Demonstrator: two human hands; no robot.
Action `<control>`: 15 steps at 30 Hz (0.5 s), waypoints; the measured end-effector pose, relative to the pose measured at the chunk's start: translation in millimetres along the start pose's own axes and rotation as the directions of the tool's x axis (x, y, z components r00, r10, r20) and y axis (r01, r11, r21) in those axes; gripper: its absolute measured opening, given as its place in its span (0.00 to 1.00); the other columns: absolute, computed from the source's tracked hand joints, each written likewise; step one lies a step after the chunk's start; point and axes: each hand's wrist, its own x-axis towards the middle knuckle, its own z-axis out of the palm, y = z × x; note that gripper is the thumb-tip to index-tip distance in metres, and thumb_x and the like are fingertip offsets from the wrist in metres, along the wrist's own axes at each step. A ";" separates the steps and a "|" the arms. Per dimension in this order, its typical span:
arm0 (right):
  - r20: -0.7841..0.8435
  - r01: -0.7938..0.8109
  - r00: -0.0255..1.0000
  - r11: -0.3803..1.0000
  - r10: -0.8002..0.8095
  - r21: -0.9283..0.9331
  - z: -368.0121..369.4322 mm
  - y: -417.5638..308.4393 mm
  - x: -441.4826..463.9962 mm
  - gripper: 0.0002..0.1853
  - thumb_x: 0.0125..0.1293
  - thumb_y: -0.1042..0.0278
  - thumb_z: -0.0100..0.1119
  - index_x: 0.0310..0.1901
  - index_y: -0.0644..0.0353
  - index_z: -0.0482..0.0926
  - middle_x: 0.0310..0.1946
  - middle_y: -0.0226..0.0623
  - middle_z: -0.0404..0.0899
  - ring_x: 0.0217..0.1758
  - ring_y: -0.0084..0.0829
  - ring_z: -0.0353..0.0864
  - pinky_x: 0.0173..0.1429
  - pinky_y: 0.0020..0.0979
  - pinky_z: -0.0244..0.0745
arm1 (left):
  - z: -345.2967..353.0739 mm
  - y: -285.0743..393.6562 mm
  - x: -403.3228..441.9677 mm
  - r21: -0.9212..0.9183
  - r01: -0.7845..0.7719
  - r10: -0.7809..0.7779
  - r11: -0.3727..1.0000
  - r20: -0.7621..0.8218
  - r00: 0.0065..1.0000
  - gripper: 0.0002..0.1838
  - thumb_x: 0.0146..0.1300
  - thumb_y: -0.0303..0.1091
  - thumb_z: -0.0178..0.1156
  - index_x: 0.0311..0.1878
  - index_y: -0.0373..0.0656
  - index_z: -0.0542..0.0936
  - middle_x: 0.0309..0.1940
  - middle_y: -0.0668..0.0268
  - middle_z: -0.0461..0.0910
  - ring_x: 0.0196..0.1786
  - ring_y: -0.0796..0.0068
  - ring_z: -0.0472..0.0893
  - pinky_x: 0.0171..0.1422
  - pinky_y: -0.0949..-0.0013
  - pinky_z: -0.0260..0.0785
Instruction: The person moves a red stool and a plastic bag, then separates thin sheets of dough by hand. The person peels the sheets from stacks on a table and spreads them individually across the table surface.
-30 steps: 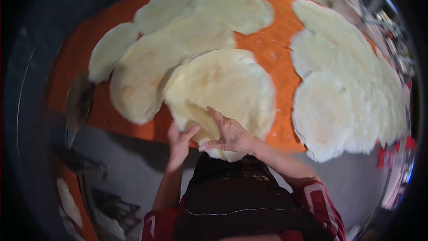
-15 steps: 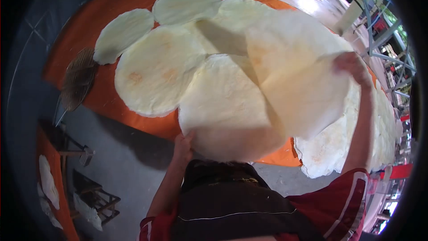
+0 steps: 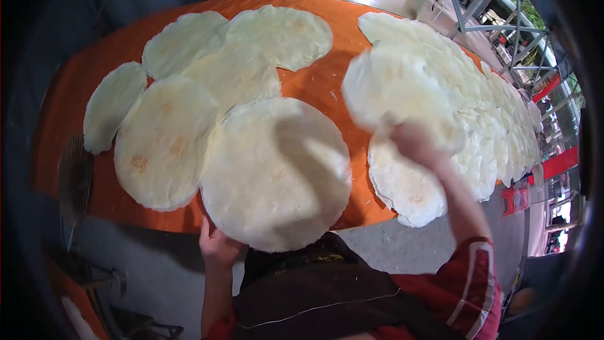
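Observation:
A large round flatbread (image 3: 270, 182) lies at the table's front, its near edge overhanging the rim. My left hand (image 3: 221, 247) is at its lower left edge, thumb stretched upward and apart; the other fingers are partly hidden under the bread. My right hand (image 3: 416, 143), smeared by motion, is closed on the near edge of another flatbread (image 3: 384, 85), also blurred, over the right-hand pile. Several pale flatbreads overlap at the left, including a brown-spotted flatbread (image 3: 162, 145).
The orange-covered table (image 3: 321, 91) spans the view. Overlapping flatbreads (image 3: 491, 119) are piled along its right side. A woven rack (image 3: 74, 179) is at the left edge. Metal framework (image 3: 497, 25) stands beyond the far right. Another orange surface (image 3: 72, 286) appears low on the left.
My right hand has swung left and toward me; the flatbread it held over the middle is now over the right pile. My left thumb has come off the front flatbread. The view has shifted.

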 end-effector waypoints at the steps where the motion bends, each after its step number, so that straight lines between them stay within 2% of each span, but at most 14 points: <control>1: -0.059 0.139 0.990 0.961 -0.129 0.240 9.2 -40.4 -7.8 0.20 0.54 0.60 0.49 0.47 0.62 0.68 0.35 0.44 0.70 0.40 0.42 0.72 0.44 0.36 0.67 | 7.3 -1.7 -4.2 -0.126 0.053 -0.052 0.991 0.007 0.999 0.37 0.60 0.61 0.33 0.63 0.41 0.53 0.64 0.58 0.52 0.65 0.55 0.53 0.64 0.52 0.50; 2: -0.118 0.282 0.959 0.832 -0.257 0.478 18.3 -80.8 -15.8 0.28 0.54 0.52 0.51 0.53 0.63 0.64 0.46 0.46 0.65 0.48 0.43 0.69 0.50 0.37 0.64 | 0.2 0.5 -5.8 -0.019 0.108 -0.103 0.994 0.173 0.979 0.42 0.56 0.67 0.34 0.64 0.41 0.50 0.65 0.56 0.47 0.66 0.52 0.49 0.65 0.50 0.47; 3: -0.173 0.393 0.910 0.646 -0.378 0.655 27.4 -121.2 -23.8 0.37 0.55 0.44 0.53 0.58 0.64 0.59 0.57 0.47 0.61 0.55 0.44 0.66 0.56 0.38 0.61 | 6.0 0.4 -4.2 -0.018 0.095 -0.090 0.995 0.178 0.980 0.41 0.56 0.66 0.35 0.64 0.41 0.51 0.64 0.55 0.49 0.65 0.52 0.50 0.64 0.49 0.48; 4: -0.013 0.310 0.851 0.481 -0.526 0.820 -0.6 -153.5 -24.2 0.46 0.51 0.40 0.54 0.62 0.64 0.49 0.60 0.53 0.54 0.60 0.45 0.60 0.61 0.35 0.57 | 16.9 0.5 -3.0 -0.014 0.081 -0.077 0.997 0.182 0.980 0.40 0.57 0.65 0.36 0.63 0.42 0.53 0.64 0.54 0.50 0.65 0.52 0.51 0.63 0.48 0.48; 5: -0.269 0.540 0.817 0.511 -0.511 0.669 23.3 -192.6 -31.0 0.47 0.52 0.43 0.55 0.63 0.66 0.43 0.58 0.60 0.53 0.59 0.46 0.62 0.60 0.35 0.59 | 27.8 0.7 -1.5 -0.007 0.066 -0.064 0.998 0.186 0.981 0.39 0.57 0.64 0.38 0.63 0.42 0.54 0.63 0.52 0.52 0.64 0.53 0.53 0.63 0.48 0.49; 6: -0.243 0.485 0.865 0.602 -0.439 0.634 29.0 -221.6 -30.6 0.39 0.55 0.45 0.53 0.60 0.63 0.54 0.56 0.55 0.60 0.58 0.47 0.63 0.60 0.37 0.58 | 37.9 0.0 1.5 -0.035 0.035 -0.029 0.999 0.151 0.988 0.39 0.56 0.64 0.40 0.60 0.41 0.58 0.60 0.50 0.56 0.63 0.53 0.55 0.62 0.47 0.49; 7: -0.085 0.421 0.869 0.640 -0.487 0.643 27.8 -227.0 -13.2 0.35 0.55 0.47 0.53 0.57 0.64 0.58 0.52 0.53 0.64 0.54 0.45 0.66 0.57 0.37 0.61 | 36.1 1.1 5.1 -0.034 0.025 -0.020 0.999 0.146 0.989 0.37 0.56 0.64 0.41 0.57 0.40 0.61 0.58 0.50 0.59 0.62 0.53 0.56 0.62 0.46 0.49; 9: 0.239 0.295 0.811 0.727 -0.534 0.620 24.0 -214.1 40.6 0.28 0.56 0.51 0.54 0.52 0.65 0.66 0.45 0.49 0.72 0.46 0.42 0.73 0.50 0.37 0.66 | 39.1 2.8 9.2 0.052 0.001 -0.009 0.999 0.153 0.988 0.34 0.58 0.61 0.39 0.56 0.41 0.63 0.58 0.49 0.59 0.62 0.51 0.56 0.63 0.45 0.49; 10: -0.074 0.376 0.847 0.496 -0.526 0.783 42.1 -190.1 65.1 0.21 0.56 0.56 0.53 0.44 0.65 0.69 0.39 0.43 0.74 0.41 0.37 0.74 0.44 0.35 0.67 | 38.0 3.6 9.2 0.086 -0.018 0.005 0.996 0.158 0.987 0.34 0.59 0.60 0.38 0.58 0.41 0.61 0.59 0.48 0.58 0.62 0.51 0.56 0.63 0.46 0.49; 11: -0.448 0.599 0.755 0.225 -0.479 0.768 56.5 -150.2 102.3 0.14 0.57 0.61 0.52 0.39 0.64 0.71 0.34 0.38 0.74 0.36 0.32 0.74 0.38 0.32 0.68 | 33.7 3.4 6.0 0.118 -0.037 0.018 0.992 0.161 0.987 0.34 0.60 0.60 0.37 0.59 0.40 0.58 0.59 0.48 0.56 0.62 0.51 0.56 0.63 0.48 0.49; 12: -0.755 0.813 0.548 0.019 -0.360 0.582 71.0 -110.4 139.3 0.09 0.58 0.66 0.51 0.34 0.62 0.73 0.30 0.34 0.74 0.31 0.28 0.74 0.32 0.28 0.68 | 29.2 3.4 2.9 0.147 -0.057 0.033 0.987 0.162 0.986 0.35 0.60 0.59 0.36 0.61 0.39 0.56 0.60 0.47 0.55 0.63 0.51 0.56 0.64 0.49 0.49; 13: -0.590 0.661 0.732 0.147 -0.340 0.736 23.8 -64.5 141.1 0.09 0.59 0.66 0.51 0.35 0.62 0.74 0.30 0.34 0.75 0.31 0.26 0.74 0.33 0.27 0.69 | 26.3 4.1 -0.6 0.149 -0.069 0.046 0.987 0.150 0.988 0.32 0.61 0.57 0.36 0.60 0.41 0.58 0.60 0.47 0.56 0.62 0.50 0.57 0.63 0.48 0.49; 14: -0.500 0.566 0.824 0.333 -0.268 0.754 -30.7 -22.1 133.4 0.09 0.59 0.66 0.51 0.36 0.62 0.74 0.30 0.33 0.75 0.32 0.25 0.74 0.34 0.26 0.69 | 24.5 4.7 -5.3 0.148 -0.082 0.062 0.986 0.135 0.989 0.29 0.62 0.54 0.35 0.60 0.43 0.60 0.59 0.47 0.57 0.61 0.49 0.58 0.63 0.47 0.49; 15: -0.476 0.495 0.862 0.481 -0.171 0.724 -78.8 14.3 124.8 0.09 0.60 0.67 0.51 0.37 0.62 0.75 0.30 0.32 0.76 0.32 0.23 0.74 0.35 0.25 0.70 | 22.0 4.9 -8.5 0.146 -0.098 0.081 0.984 0.118 0.990 0.27 0.63 0.52 0.35 0.59 0.45 0.61 0.59 0.47 0.59 0.61 0.48 0.59 0.63 0.45 0.49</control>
